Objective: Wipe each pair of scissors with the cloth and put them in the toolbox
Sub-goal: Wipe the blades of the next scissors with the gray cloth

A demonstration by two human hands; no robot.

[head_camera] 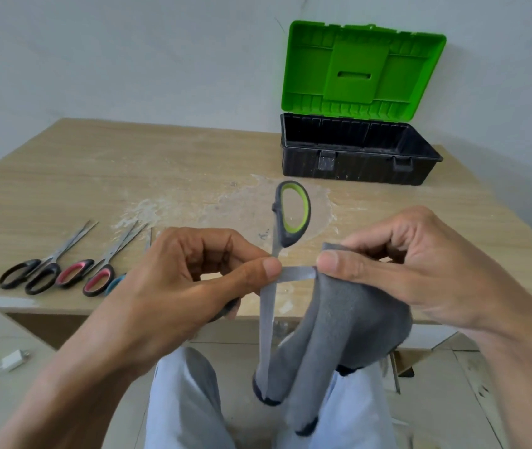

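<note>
Item in hand: green scissors [294,218], held open in front of the near tabletop [128,163] edge, above our lap. One loop stands up free. The other sits in the palm of our left hand [193,280], whose thumb and fingers pinch at the pivot. One blade hangs down towards our knees. The other lies level, pointing right.

Cloth [339,319]: grey and soft, draping below our right hand [420,270]. That hand's thumb and fingers pinch a fold of it over the level blade, so both hands are clamped: left on the scissors, right on cloth and blade.

Handling, as we judge it: the scissors are light and rigid, with smooth steel that will slide readily under cloth. The edge and tip are the hazard, so we would keep the fold thick over the flat, draw away from the pivot, and carry by the handles. The cloth is limp and needs bunching to press well.

Awaiting wiping, on the left of the tabletop:
- black scissors [31,273]
- red scissors [93,277]
- a blue handle [115,283], mostly hidden behind our left hand

Toolbox [355,166]: black, far right on the tabletop, well apart from the hands, with its green lid [362,66] upright. We see no scissors inside from this angle.

Also present: a white plug [12,359] and cable on the floor.
</note>
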